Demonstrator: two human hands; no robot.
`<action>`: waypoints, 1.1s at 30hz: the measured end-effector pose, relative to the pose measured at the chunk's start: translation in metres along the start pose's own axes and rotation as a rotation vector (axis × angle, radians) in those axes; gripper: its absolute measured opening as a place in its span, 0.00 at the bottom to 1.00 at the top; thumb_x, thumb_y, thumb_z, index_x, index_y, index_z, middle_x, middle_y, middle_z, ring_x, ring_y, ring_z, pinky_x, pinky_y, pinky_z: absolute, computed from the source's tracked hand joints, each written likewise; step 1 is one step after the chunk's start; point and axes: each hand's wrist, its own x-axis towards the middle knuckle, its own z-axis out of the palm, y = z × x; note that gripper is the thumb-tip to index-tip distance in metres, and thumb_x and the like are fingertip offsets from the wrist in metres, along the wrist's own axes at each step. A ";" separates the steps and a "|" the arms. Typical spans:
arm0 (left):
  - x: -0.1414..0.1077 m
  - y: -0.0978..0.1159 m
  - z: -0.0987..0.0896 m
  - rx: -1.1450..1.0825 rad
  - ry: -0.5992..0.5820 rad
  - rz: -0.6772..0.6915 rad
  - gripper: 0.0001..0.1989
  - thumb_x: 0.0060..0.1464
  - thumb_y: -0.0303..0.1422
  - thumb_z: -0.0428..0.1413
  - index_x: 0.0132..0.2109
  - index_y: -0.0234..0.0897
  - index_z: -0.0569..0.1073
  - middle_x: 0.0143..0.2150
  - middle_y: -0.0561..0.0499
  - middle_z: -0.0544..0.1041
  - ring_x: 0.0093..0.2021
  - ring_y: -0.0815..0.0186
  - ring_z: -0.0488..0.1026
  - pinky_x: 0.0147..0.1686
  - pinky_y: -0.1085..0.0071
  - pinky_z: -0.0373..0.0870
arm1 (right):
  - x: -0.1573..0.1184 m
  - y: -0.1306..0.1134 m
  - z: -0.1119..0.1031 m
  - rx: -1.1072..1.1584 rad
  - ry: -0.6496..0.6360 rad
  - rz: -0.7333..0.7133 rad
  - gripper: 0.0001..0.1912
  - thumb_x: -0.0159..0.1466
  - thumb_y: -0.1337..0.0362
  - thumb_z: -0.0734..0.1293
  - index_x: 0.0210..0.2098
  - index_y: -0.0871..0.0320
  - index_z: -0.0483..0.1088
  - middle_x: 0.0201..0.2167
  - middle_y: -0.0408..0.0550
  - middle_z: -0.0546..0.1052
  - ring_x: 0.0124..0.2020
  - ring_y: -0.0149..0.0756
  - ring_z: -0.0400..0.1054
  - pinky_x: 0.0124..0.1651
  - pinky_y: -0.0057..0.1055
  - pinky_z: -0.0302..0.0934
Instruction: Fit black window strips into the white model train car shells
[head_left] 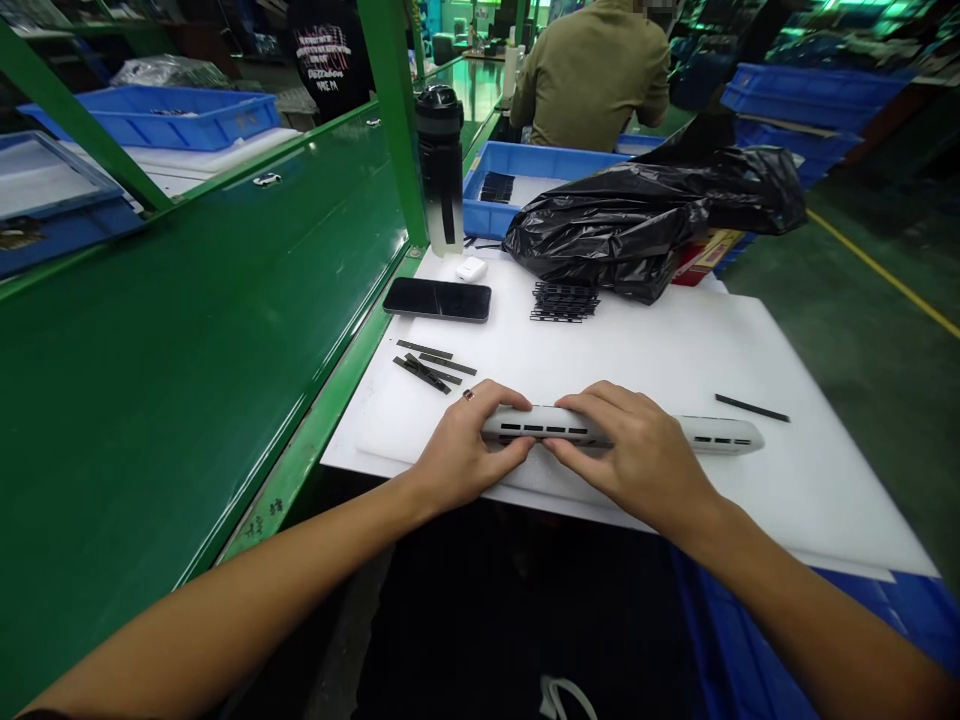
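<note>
A long white slotted part [720, 434] lies across the front of the white foam sheet [660, 350], its dark slots facing me. My left hand [476, 440] pinches its left end between thumb and fingers. Close beside it, my right hand [634, 445] grips the same part near its middle, thumb below and fingers on top. Several dark flat strips [433, 366] lie loosely crossed at the left. A single black strip [751, 408] rests at the right. Further back is a pile of black slotted pieces [564, 302].
Behind lie a phone [437, 299], a small white case [472, 269], a bottle [441, 165], a crumpled black bag [622, 225] and a blue tray [555, 160]. A green partition [187, 330] borders the left. A person [596, 75] sits beyond.
</note>
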 end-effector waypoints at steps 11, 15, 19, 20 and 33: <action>0.005 -0.003 -0.011 -0.041 -0.207 -0.003 0.20 0.53 0.24 0.55 0.53 0.40 0.70 0.51 0.49 0.74 0.50 0.60 0.72 0.51 0.66 0.67 | 0.005 0.029 -0.030 0.101 -0.321 -0.040 0.17 0.66 0.57 0.67 0.54 0.52 0.72 0.47 0.47 0.76 0.45 0.42 0.72 0.45 0.38 0.68; 0.006 -0.006 -0.011 -0.057 -0.221 0.009 0.21 0.53 0.24 0.56 0.54 0.40 0.71 0.52 0.49 0.75 0.52 0.60 0.72 0.52 0.67 0.67 | -0.002 0.036 -0.021 -0.010 -0.248 -0.195 0.16 0.68 0.58 0.65 0.53 0.58 0.70 0.44 0.50 0.77 0.42 0.42 0.72 0.41 0.38 0.67; 0.004 -0.005 -0.012 -0.129 -0.208 -0.002 0.25 0.54 0.25 0.57 0.59 0.41 0.67 0.56 0.47 0.74 0.56 0.59 0.71 0.57 0.65 0.66 | -0.011 0.037 -0.017 -0.112 -0.147 -0.253 0.16 0.70 0.59 0.64 0.53 0.60 0.69 0.45 0.53 0.77 0.43 0.44 0.71 0.42 0.40 0.66; 0.004 -0.004 -0.012 -0.161 -0.198 -0.027 0.27 0.55 0.27 0.58 0.62 0.41 0.65 0.58 0.47 0.73 0.55 0.59 0.72 0.56 0.64 0.68 | -0.013 0.036 -0.016 -0.125 -0.104 -0.262 0.16 0.70 0.59 0.64 0.52 0.60 0.69 0.45 0.54 0.77 0.44 0.45 0.71 0.44 0.41 0.65; 0.011 -0.011 -0.014 -0.433 -0.185 -0.309 0.19 0.59 0.37 0.59 0.56 0.38 0.70 0.45 0.48 0.78 0.38 0.63 0.78 0.42 0.65 0.78 | -0.042 0.129 -0.078 -0.156 0.029 0.449 0.15 0.67 0.53 0.67 0.48 0.53 0.78 0.46 0.52 0.79 0.41 0.44 0.74 0.41 0.37 0.65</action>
